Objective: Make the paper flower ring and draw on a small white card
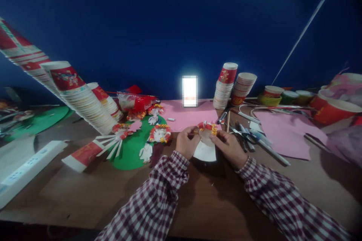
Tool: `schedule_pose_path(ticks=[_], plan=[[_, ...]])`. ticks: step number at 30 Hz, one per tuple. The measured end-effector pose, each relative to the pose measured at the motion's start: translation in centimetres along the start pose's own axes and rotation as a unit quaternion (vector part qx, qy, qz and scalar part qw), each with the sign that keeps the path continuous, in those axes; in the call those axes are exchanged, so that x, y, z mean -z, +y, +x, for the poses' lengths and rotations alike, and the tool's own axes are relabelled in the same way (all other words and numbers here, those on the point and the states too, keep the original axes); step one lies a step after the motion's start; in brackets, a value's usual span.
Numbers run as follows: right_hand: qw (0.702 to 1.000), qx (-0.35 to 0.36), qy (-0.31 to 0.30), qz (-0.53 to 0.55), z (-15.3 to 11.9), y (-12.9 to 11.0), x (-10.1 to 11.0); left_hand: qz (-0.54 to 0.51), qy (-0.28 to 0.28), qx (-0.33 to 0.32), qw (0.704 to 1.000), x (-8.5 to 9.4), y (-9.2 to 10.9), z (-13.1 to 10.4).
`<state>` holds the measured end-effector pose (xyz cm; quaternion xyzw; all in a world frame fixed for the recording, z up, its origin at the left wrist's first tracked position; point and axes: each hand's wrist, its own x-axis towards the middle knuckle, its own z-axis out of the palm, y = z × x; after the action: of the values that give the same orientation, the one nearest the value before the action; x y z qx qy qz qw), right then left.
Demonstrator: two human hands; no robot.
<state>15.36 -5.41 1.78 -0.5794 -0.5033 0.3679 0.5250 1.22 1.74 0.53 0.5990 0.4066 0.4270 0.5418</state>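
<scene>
Over the middle of the table, a cut paper cup (205, 151) hangs between my two hands. Its white inner side faces me, and red and yellow curled strips run along its upper edge. My left hand (187, 144) pinches the left side near the curls. At the opposite side, my right hand (229, 146) grips the edge with thumb and fingers. To the left, a finished-looking ring of red and yellow curls (160, 133) and a small white paper figure (146, 153) lie on a green sheet (128, 162).
A cup with fringed white strips (86, 155) lies left, near a white power strip (28, 169). Tall stacks of paper cups (85, 99) lean at the left; another stack (225, 86) stands at the back. Scissors (243, 133) and pens lie right, beside pink paper (285, 133).
</scene>
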Motion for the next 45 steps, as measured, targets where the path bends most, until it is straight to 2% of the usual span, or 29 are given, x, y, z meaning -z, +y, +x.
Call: schedule_pose_path(ticks=[6,10,14,20,25,34,45], plan=[[0.999,0.000,-0.019,-0.026,0.0,0.2,0.1,0.022,0.026,-0.020,0.999,0.0,0.9,-0.5],[0.998,0.018,-0.029,-0.058,0.0,0.5,0.0,0.037,0.038,-0.051,0.997,0.0,0.6,-0.6],[0.997,0.057,0.000,-0.049,-0.1,0.8,-0.1,0.059,0.047,-0.088,0.993,0.0,0.3,-0.7],[0.990,0.104,0.021,-0.098,-0.4,0.1,0.0,0.136,0.029,-0.121,0.983,-0.5,0.4,-1.3],[0.978,0.137,0.059,-0.147,-0.3,-0.2,0.1,0.160,0.025,-0.132,0.978,-0.7,0.4,-1.6],[0.967,0.150,0.091,-0.186,-0.4,-0.7,0.2,0.189,0.007,-0.145,0.971,-0.6,-0.1,-1.6],[0.967,0.148,0.065,-0.198,-0.5,-0.8,0.2,0.163,-0.006,-0.174,0.971,-0.7,-0.2,-1.6]])
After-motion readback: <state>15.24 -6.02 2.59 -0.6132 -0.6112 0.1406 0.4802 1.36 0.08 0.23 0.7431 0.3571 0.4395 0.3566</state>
